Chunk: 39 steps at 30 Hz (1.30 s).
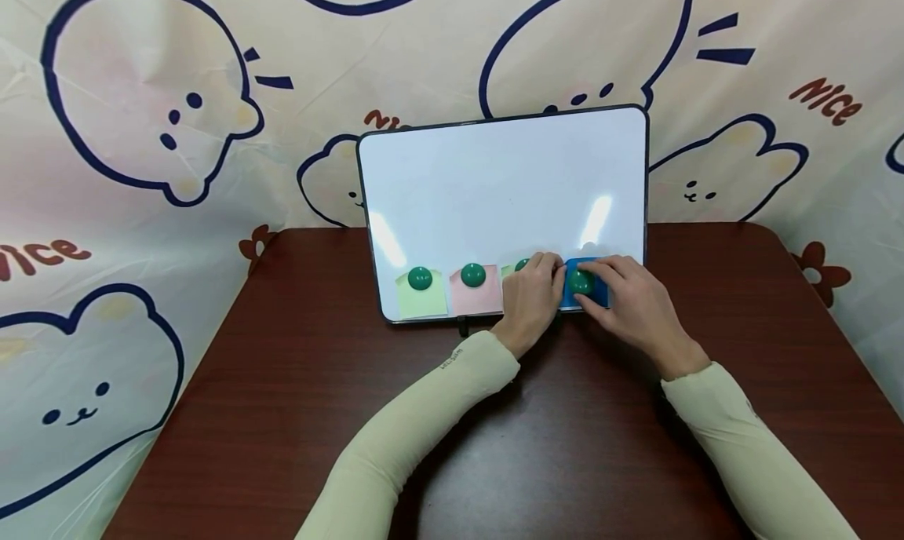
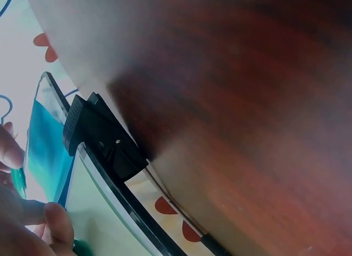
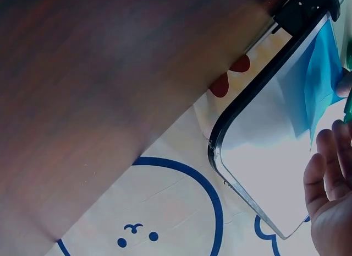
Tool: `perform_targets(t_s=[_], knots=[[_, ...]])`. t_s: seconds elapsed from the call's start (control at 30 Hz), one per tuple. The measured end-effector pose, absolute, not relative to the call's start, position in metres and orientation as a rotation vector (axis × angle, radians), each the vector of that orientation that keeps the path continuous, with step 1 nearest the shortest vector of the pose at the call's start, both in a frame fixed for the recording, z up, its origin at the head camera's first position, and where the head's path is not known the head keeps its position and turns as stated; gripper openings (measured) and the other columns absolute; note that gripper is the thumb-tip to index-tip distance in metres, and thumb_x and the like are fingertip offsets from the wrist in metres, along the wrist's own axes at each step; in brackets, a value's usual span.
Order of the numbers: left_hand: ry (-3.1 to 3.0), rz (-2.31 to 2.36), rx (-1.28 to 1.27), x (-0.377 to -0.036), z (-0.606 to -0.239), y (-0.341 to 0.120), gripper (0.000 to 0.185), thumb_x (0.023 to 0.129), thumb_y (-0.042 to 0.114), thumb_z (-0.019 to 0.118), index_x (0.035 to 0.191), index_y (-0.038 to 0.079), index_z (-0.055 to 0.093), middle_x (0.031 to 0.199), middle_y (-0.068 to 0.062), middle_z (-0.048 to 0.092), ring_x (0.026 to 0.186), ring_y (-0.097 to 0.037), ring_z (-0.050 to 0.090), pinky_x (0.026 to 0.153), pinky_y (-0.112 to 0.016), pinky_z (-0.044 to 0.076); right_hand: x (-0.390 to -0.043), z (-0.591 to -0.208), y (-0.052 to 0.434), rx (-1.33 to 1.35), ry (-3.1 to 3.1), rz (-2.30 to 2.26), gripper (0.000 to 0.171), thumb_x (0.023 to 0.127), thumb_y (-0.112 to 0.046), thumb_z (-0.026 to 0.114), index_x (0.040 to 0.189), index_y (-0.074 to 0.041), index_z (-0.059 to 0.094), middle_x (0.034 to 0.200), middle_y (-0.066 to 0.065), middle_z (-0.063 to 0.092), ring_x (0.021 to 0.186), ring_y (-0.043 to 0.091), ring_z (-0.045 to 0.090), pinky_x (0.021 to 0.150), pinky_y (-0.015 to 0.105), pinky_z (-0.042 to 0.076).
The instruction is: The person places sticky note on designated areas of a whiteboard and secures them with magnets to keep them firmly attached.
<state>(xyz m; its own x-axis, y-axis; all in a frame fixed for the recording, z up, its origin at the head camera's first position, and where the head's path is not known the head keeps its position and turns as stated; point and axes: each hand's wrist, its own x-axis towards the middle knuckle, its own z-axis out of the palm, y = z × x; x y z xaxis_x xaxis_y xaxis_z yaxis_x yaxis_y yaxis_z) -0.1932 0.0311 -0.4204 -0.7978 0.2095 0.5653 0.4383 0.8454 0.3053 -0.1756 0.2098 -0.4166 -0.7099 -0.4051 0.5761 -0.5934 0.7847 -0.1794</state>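
Along whiteboard [image 1: 501, 187] lower edge: three notes pinned, fourth blue note [image 1: 596, 291] steadied by left hand [image 1: 531, 301], right hand [image 1: 632, 304] pinching its green magnet [image 1: 581, 282], seating unfinished.

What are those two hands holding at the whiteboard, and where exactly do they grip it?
The right hand pinches the green magnet by its domed sides, over the blue note. The left hand rests fingertips at the note's left edge, beside that magnet.
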Motion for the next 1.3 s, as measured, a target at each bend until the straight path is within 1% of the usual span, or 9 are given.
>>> perform_targets(t_s=[0.33, 0.63, 0.93, 1.3], knots=[[-2.493, -0.583, -0.475, -0.194, -0.422, 0.032, 0.016, 0.100, 0.028, 0.061, 0.102, 0.017, 0.072, 0.095, 0.004, 0.072, 0.073, -0.007, 0.069, 0.062, -0.021, 0.055, -0.182, -0.416, 0.212, 0.769, -2.438, 0.486, 0.054, 0.073, -0.022, 0.088, 0.121, -0.006, 0.068, 0.112, 0.016, 0.064, 0.102, 0.031, 0.061, 0.086, 0.051, 0.057], [-2.506, -0.591, -0.462, -0.194, -0.420, 0.032, 0.017, 0.100, 0.029, 0.060, 0.102, 0.017, 0.072, 0.096, 0.004, 0.073, 0.076, -0.007, 0.070, 0.064, -0.022, 0.056, -0.190, -0.416, 0.213, 0.725, -2.463, 0.503, 0.057, 0.073, -0.023, 0.089, 0.122, -0.005, 0.066, 0.117, 0.016, 0.064, 0.107, 0.031, 0.061, 0.092, 0.051, 0.055], [-2.503, -0.627, -0.458, -0.194, -0.420, 0.030, 0.016, 0.100, 0.029, 0.061, 0.102, 0.017, 0.072, 0.097, 0.004, 0.074, 0.079, -0.008, 0.071, 0.062, -0.023, 0.055, -0.195, -0.417, 0.215, 0.738, -2.453, 0.499, 0.055, 0.074, -0.020, 0.089, 0.122, -0.005, 0.067, 0.115, 0.016, 0.065, 0.106, 0.031, 0.061, 0.090, 0.051, 0.055], [-2.510, -0.613, -0.455, -0.194, -0.421, 0.030, 0.017, 0.100, 0.030, 0.061, 0.103, 0.017, 0.072, 0.100, 0.004, 0.074, 0.081, -0.007, 0.072, 0.063, -0.022, 0.055, -0.199, -0.416, 0.215, 0.761, -2.438, 0.510, 0.054, 0.074, -0.020, 0.089, 0.122, -0.006, 0.068, 0.118, 0.015, 0.064, 0.108, 0.031, 0.060, 0.093, 0.051, 0.055]])
